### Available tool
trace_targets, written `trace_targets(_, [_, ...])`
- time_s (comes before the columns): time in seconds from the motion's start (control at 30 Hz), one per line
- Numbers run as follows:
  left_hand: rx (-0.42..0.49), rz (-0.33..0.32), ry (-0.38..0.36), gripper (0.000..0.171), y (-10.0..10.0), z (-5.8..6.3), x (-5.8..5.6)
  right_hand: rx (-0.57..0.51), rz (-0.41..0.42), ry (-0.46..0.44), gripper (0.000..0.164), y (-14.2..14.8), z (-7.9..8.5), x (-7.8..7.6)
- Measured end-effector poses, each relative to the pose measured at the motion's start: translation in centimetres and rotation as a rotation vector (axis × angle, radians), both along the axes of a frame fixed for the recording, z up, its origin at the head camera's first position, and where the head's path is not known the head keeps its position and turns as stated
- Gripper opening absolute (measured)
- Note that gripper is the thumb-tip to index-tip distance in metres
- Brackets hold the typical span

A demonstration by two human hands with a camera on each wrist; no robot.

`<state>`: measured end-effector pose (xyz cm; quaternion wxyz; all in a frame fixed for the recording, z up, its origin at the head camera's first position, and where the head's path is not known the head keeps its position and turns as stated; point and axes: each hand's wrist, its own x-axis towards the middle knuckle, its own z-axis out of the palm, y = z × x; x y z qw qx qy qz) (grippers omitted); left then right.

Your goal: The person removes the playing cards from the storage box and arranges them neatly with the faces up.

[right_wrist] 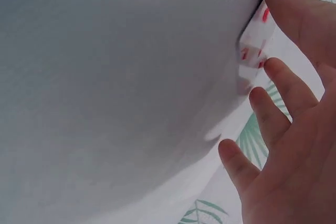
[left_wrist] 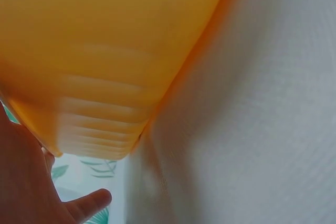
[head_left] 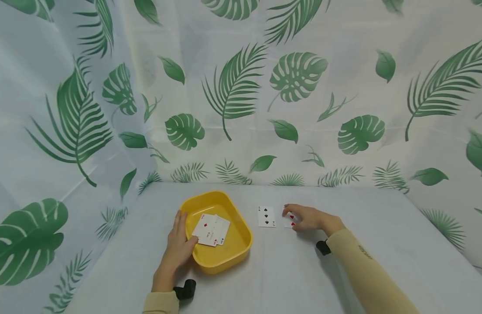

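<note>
My left hand [head_left: 179, 246] holds the left side of a yellow plastic tray [head_left: 241, 222], thumb over the rim and fingers along the outer wall. Inside it, several overlapping playing cards [head_left: 203, 224] lie face up, the top one with a red diamond. At the right, my right hand [head_left: 309, 217] spans a face-up card with red hearts [head_left: 291, 220], thumb at one end and a finger at the other. The hand hides part of that card. Just left of it, a three of spades [head_left: 266, 216] lies face up on the white table.
Black wrist cameras [head_left: 186, 289] stick out beside both wrists. The white table [head_left: 280, 270] meets a leaf-patterned curtain [head_left: 248, 131] at its back edge, and the same cloth hangs along the left and right sides.
</note>
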<state>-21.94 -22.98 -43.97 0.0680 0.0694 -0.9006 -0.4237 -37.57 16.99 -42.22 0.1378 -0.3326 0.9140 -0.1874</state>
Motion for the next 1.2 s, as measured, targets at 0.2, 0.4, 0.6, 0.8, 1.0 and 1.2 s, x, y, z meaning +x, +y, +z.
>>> trace_targets(0.2, [0.002, 0.001, -0.014, 0.084, 0.2, -0.1, -0.1, 0.017, 0.008, 0.05, 0.045, -1.7, 1.8, 0.2])
trace_targets(0.4, [-0.013, 0.008, -0.016, 0.083, 0.1, -0.1, -0.2, 0.019, 0.07, 0.152, 0.056, -5.3, 4.3, 0.6])
trace_targets(0.6, [-0.01, 0.012, -0.017, 0.084, -0.1, -0.1, -0.2, -0.013, 0.146, 0.252, 0.06, -9.2, 6.0, 1.4])
trace_targets(0.8, [-0.01, 0.014, -0.014, 0.084, -0.1, 0.0, -0.2, 0.008, 0.194, 0.289, 0.061, -13.3, 7.4, 2.3])
trace_targets(1.0, [-0.008, 0.012, -0.025, 0.084, 0.0, 0.1, -0.1, 0.038, 0.244, 0.298, 0.06, -16.7, 8.6, 3.2])
trace_targets(1.2, [-0.009, 0.0, -0.012, 0.082, -0.1, 0.0, -0.1, 0.076, 0.305, 0.35, 0.059, -19.8, 8.9, 3.6])
